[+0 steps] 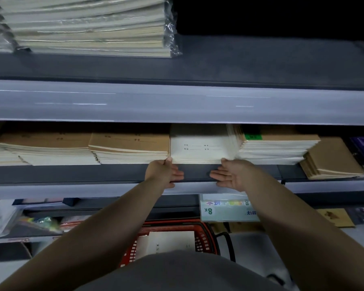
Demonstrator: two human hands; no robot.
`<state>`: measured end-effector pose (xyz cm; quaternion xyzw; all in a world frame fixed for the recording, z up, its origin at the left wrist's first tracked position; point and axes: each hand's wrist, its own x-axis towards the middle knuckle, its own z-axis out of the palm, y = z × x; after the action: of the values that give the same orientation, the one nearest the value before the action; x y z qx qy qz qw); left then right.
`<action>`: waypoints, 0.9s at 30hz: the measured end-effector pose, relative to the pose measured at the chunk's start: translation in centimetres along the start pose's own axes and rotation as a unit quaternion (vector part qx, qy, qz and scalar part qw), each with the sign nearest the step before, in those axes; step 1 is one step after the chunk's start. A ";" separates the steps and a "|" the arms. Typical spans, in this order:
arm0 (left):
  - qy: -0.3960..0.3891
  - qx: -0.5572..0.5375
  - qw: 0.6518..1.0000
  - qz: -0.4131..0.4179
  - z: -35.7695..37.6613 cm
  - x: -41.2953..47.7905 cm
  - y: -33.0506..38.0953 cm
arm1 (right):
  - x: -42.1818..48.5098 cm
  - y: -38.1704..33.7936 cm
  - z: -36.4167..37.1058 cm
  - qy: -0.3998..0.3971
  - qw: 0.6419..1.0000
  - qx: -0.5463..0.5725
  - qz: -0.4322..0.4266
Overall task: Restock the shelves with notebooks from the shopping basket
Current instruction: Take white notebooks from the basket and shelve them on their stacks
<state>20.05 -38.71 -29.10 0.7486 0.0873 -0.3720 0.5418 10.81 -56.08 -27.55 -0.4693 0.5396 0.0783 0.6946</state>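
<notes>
Left hand [166, 173] and right hand [231, 175] touch white notebooks [200, 143].

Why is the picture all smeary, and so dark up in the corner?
Head view: probably motion blur, since the upper shelf lip shows streaked highlights and the white notebooks look soft. Head view: the top right corner is unlit, nearly black. Head view: the plastic wrap on the top stack glints.

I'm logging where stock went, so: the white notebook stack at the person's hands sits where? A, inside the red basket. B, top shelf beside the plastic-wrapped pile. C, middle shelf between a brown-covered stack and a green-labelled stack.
C: the white notebook stack lies on the middle shelf, brown-covered stack to its left, green-labelled stack to its right, with the left hand and right hand at its front corners.
</notes>
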 end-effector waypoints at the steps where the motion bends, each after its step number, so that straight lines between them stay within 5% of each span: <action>1: 0.000 0.002 1.000 0.005 0.0 0.0 0.0 | 0.1 -0.1 0.0 -0.001 1.000 -0.001 -0.001; 11: -0.013 0.006 1.000 0.025 -0.2 -0.6 0.0 | 1.1 0.4 0.3 0.041 0.999 -0.008 -0.013; 16: -0.075 -0.068 0.995 0.000 -1.6 -2.1 0.7 | -0.5 0.3 0.4 -0.001 0.999 0.004 -0.032; 20: -0.084 -0.183 0.979 0.010 -2.3 -4.3 -0.1 | -2.2 2.7 0.1 -0.026 0.991 0.010 -0.133; 27: -0.146 -0.173 0.973 0.039 -5.0 -7.6 -3.0 | -6.2 7.9 0.6 -0.093 0.977 -0.005 -0.192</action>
<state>15.35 -31.06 -25.69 0.5841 0.0406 -0.4353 0.6839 3.85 -48.88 -26.91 -0.5583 0.3717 -0.0106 0.7416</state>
